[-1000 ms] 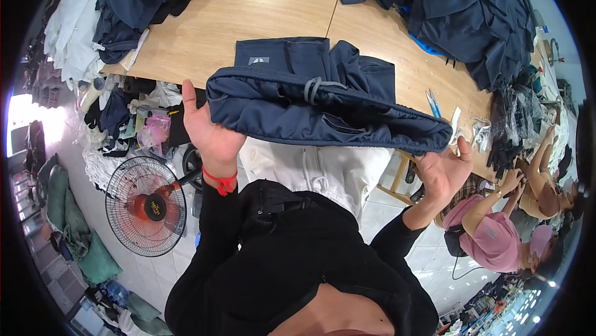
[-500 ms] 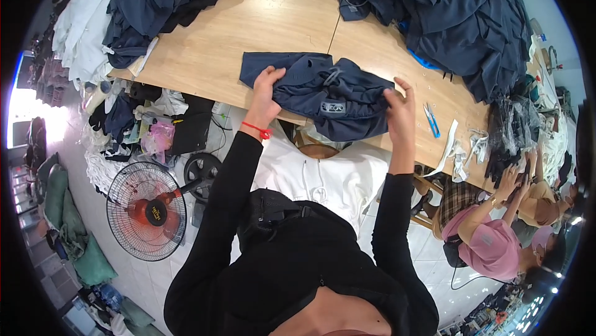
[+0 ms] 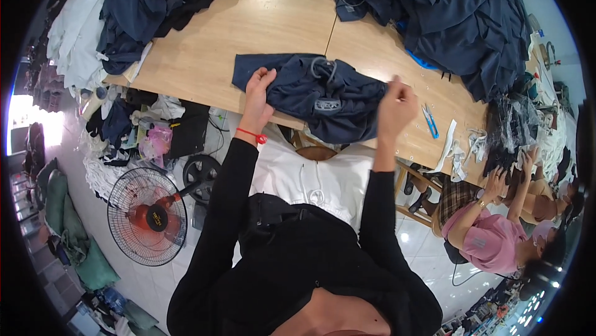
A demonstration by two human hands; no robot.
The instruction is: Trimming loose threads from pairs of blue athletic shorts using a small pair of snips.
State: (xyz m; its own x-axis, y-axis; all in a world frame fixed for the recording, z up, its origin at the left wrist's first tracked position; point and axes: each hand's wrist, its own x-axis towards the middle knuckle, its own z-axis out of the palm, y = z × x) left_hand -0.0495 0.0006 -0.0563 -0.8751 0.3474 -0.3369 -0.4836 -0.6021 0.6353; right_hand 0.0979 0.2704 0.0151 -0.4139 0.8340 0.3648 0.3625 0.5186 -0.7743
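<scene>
- The left hand (image 3: 258,93) is resting on the left part of a dark navy garment (image 3: 313,93), fingers curled over a fold of the cloth and gripping it; a red band is sitting at the wrist.
- The left arm, in a black sleeve, is reaching up and forward, nearly straight, from the lower edge.
- The right hand (image 3: 396,103) is hovering at the garment's right end, fingers drawn together as if pinching the cloth's edge; whether cloth is actually between them cannot be told.
- The right forearm is rising almost upright, elbow bent below it.
- The garment is lying crumpled on the wooden table (image 3: 273,19) at its near edge, between both hands.
- Blue scissors (image 3: 430,120) are lying just right of the right hand.
- Piles of dark clothing (image 3: 459,19) are sitting farther back on the table.
</scene>
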